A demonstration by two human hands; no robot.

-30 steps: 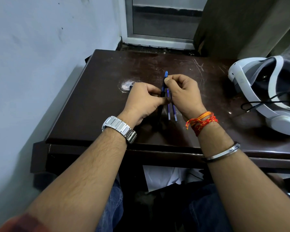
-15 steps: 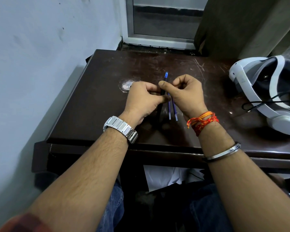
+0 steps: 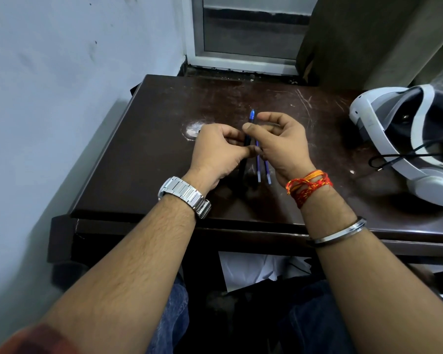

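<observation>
While both hands hovered close together above the middle of the dark surface [image 3: 151, 162], the pen [image 3: 242, 164] stood nearly upright between them. Its blue end [image 3: 252, 115] poked out above the right thumb, and its dark barrel ran down behind the left thumb. The left hand [image 3: 215, 152] had a closed grip on the barrel, thumb and curled fingers pinching it near mid-length. The right hand [image 3: 284, 144] was curled too. Its thumb pressed the pen just under the blue end, and its forefinger arched a little apart above. Two thin blue refills [image 3: 258, 169] hung from under its lower fingers, which appeared to hold them, pale ends down.

The pen looked light, stiff and smooth, probably hard plastic that could slip in a loose pinch. The mid-barrel seemed the safest place to hold it. The refills looked slender enough to bend or kink, so they were best taken near the middle and away from the inked tip.

The surface was dark varnished wood, scratched, with a pale worn patch [image 3: 193, 129] beside the left hand. A rounded white plastic headset [image 3: 425, 180] with a thin black cable [image 3: 394, 158] sat well to the right. A steel link watch [image 3: 183, 195] circled the left wrist. Red-orange thread [image 3: 308, 185] and a plain metal bangle [image 3: 343, 229] circled the right arm.
</observation>
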